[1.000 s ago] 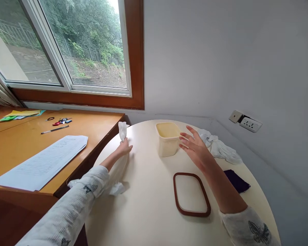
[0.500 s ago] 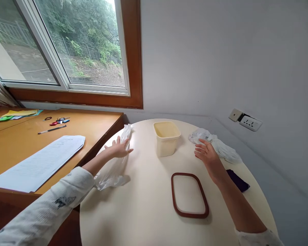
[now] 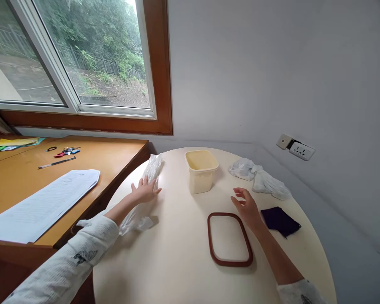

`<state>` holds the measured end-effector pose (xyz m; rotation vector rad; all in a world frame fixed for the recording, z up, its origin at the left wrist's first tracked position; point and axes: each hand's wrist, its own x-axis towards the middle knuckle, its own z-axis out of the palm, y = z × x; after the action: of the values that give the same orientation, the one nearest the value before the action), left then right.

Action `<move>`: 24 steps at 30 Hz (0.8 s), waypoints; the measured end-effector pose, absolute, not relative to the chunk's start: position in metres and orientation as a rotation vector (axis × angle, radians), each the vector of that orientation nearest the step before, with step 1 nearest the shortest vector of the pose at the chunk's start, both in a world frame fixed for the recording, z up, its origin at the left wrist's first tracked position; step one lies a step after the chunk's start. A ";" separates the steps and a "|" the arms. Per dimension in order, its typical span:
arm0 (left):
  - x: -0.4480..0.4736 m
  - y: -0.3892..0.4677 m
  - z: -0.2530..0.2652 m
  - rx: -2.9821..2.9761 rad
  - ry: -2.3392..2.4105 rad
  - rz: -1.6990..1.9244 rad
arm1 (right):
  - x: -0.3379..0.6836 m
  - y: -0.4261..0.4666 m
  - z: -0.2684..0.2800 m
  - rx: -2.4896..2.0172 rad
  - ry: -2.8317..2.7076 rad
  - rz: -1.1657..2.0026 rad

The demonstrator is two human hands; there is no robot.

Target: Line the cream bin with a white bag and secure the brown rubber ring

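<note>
My left hand (image 3: 145,191) lies with spread fingers over a clear plastic bag (image 3: 152,167) on the left of the round table (image 3: 174,253). Part of the bag is hidden under that hand and forearm. My right hand (image 3: 245,207) is in the air above the table, fingers loosely curved and apart, holding nothing. Just below and left of it is a brown rounded-rectangular frame (image 3: 211,240), lying flat. A cream plastic container (image 3: 201,181) without a lid stands upright between and beyond my hands. Near my right hand are a knotted white plastic bag (image 3: 269,182) and a dark folded cloth (image 3: 281,220).
A wooden desk (image 3: 120,154) adjoins the table at left, carrying a stack of papers (image 3: 50,204), a pen (image 3: 57,163), keys (image 3: 68,152) and coloured papers (image 3: 15,143). Behind are a window (image 3: 95,63) and a wall with a power socket (image 3: 302,150).
My right hand has moved down and left, away from the knotted bag, uncovering more of the dark cloth. My left hand has settled lower over the clear bag. The view has shifted slightly right.
</note>
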<state>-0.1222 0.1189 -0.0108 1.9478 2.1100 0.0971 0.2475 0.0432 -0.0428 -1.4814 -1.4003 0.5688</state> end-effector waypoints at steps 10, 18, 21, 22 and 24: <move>-0.042 0.097 0.015 1.970 1.586 0.803 | 0.252 0.040 -0.056 -1.519 -1.339 0.562; -0.003 0.129 -0.043 1.473 1.158 1.038 | 0.252 0.043 -0.066 -1.498 -1.302 0.560; 0.003 0.136 -0.050 1.410 0.971 1.096 | 0.251 0.043 -0.067 -1.505 -1.309 0.563; 0.004 0.138 -0.050 1.402 0.920 1.121 | 0.250 0.043 -0.067 -1.509 -1.312 0.564; 0.006 0.140 -0.048 1.389 0.853 1.159 | 0.250 0.043 -0.067 -1.516 -1.319 0.573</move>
<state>0.0063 0.1404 -0.0479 1.3888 0.8529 1.1587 0.2499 0.0433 -0.0665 -1.5156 -1.3192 0.5726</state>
